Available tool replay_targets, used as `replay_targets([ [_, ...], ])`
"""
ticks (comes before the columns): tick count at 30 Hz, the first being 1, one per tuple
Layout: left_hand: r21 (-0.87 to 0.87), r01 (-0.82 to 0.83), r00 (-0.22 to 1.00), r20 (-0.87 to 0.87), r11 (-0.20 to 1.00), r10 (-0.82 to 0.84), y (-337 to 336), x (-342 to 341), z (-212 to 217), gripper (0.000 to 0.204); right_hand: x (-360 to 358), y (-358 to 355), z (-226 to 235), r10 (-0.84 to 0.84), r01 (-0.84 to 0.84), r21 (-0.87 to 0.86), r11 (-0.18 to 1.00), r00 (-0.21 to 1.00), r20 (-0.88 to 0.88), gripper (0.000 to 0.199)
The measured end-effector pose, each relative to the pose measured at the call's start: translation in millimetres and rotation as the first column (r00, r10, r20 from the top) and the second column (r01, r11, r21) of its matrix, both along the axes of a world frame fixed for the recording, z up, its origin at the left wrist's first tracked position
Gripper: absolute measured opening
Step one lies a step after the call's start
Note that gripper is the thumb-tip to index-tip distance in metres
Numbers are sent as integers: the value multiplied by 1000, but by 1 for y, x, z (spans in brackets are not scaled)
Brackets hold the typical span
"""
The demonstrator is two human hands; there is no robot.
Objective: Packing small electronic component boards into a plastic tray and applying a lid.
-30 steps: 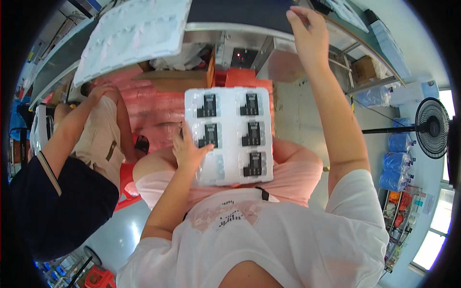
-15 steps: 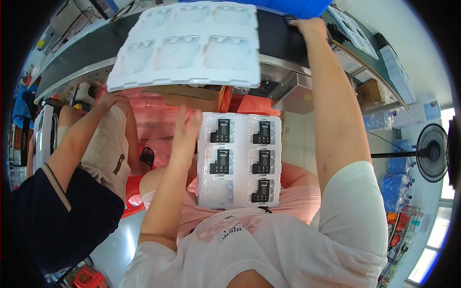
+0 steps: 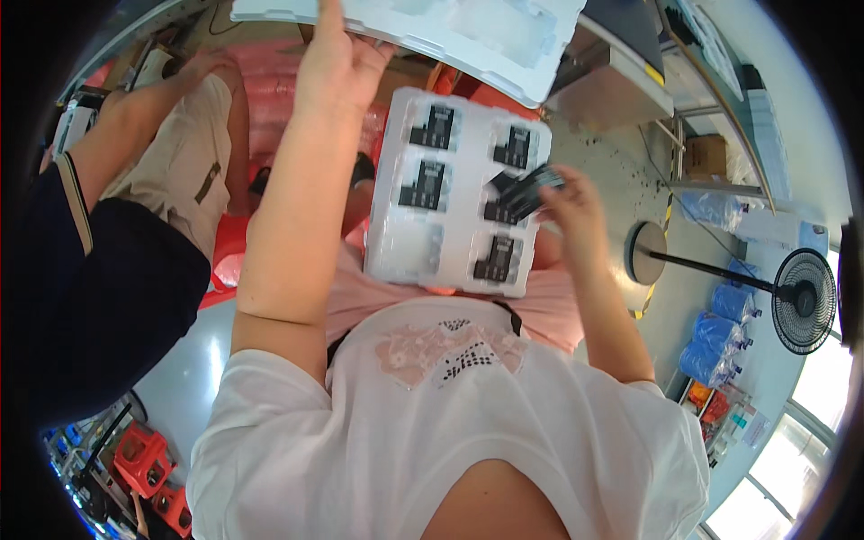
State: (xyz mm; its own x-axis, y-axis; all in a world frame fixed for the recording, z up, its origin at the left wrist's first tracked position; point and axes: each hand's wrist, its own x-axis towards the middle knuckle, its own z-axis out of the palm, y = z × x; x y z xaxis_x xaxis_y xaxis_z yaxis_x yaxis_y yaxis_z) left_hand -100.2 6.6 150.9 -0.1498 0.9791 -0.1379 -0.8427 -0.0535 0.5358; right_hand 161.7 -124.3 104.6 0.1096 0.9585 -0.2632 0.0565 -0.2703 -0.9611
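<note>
A white plastic tray (image 3: 463,220) rests tilted on my lap. Flat black batteries (image 3: 423,186) lie in its pockets, and the lower-left pocket holds none. Over the right column, my right hand (image 3: 574,211) is closed on a few black batteries (image 3: 522,193), fanned out above the tray and partly covering one in a pocket. At the top, my left hand (image 3: 340,76) grips the near edge of another white tray (image 3: 441,40), thumb above and fingers beneath. That upper tray's far part runs out of view.
A person in dark top and light shorts (image 3: 184,153) sits close on my left. A metal bench (image 3: 603,85) stands beyond the tray. To the right are a black standing fan (image 3: 804,301) and blue-wrapped bottles (image 3: 711,346). Red stools (image 3: 144,454) stand at lower left.
My right hand has come back from the bench to the lap tray with batteries. My left hand has moved up onto the upper tray's edge. My view has shifted.
</note>
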Motion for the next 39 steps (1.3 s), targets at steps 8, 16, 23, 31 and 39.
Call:
replay_targets([
  [8,-14,-138,977,-163,990,134,-41,-37,-10,45,-74,-48,-91,454,-453,-97,886,891,-10,33],
  [16,-38,-177,972,-163,984,168,-79,-47,1,44,-92,-41,-112,412,-622,108,776,629,660,33],
  [23,-84,-188,952,-259,979,161,-98,-51,11,52,-85,-34,-97,525,-488,-264,832,846,93,28],
  [31,-120,-187,966,-205,975,160,-104,-48,8,46,-87,-53,-105,208,-635,215,742,523,826,28],
  [39,-141,-203,959,-229,969,167,-121,-77,-8,43,-71,-73,-104,201,-833,267,484,403,893,30],
])
